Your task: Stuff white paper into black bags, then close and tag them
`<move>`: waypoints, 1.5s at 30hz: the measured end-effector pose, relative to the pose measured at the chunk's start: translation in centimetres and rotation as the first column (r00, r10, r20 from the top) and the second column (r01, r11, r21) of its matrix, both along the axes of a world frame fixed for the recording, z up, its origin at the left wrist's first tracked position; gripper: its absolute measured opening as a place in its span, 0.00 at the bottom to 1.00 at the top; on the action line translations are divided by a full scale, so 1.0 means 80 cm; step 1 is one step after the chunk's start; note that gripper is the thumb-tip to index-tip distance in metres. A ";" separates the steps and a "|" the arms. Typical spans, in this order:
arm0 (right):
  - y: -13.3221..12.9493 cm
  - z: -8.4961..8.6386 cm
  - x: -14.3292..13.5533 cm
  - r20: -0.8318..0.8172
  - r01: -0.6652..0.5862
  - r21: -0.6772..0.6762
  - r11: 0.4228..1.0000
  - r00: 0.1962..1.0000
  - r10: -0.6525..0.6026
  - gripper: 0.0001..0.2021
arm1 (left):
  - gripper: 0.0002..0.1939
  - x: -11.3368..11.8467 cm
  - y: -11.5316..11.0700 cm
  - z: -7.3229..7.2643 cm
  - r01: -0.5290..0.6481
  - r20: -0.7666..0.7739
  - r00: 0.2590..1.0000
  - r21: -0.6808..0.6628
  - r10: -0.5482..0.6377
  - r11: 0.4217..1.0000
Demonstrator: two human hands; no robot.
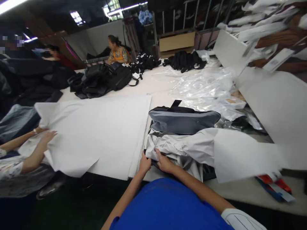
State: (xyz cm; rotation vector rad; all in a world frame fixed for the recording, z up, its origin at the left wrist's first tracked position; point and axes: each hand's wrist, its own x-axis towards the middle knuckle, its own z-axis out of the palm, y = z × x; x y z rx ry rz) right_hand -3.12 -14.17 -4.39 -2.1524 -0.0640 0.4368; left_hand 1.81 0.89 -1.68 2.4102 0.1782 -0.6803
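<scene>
A grey and black bag [184, 122] lies on the table in front of me, its near side gaping. Crumpled white paper [184, 144] fills the opening, and a smoother part of the paper spreads off to the right. My left hand [145, 163] is closed on the bag's dark edge at its near left corner. Just right of it, my right hand [164, 162] is closed with the thumb over the crumpled paper; its other fingers are mostly hidden below.
A stack of large white sheets [103, 134] lies to the left, where a co-worker's hands [46, 137] handle the top sheet. Black bags [103, 78] are piled behind it. Clear plastic bags [203, 84] lie beyond the grey bag. White panels [273, 111] stand at right.
</scene>
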 end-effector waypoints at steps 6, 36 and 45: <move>-0.094 0.140 -0.098 0.536 0.131 0.059 0.990 0.832 -0.142 0.17 | 0.33 0.024 0.004 0.048 0.133 0.559 0.801 0.184 -0.215 0.974; -0.210 -0.025 -0.166 -0.033 0.895 -0.120 0.429 0.428 -0.903 0.18 | 0.16 0.045 -0.364 -0.014 0.912 0.002 0.121 0.396 -0.993 0.111; -0.226 -0.032 -0.123 -0.289 0.941 0.244 0.233 0.300 -0.909 0.14 | 0.17 0.041 -0.361 -0.001 0.897 -0.003 0.192 0.407 -0.981 0.174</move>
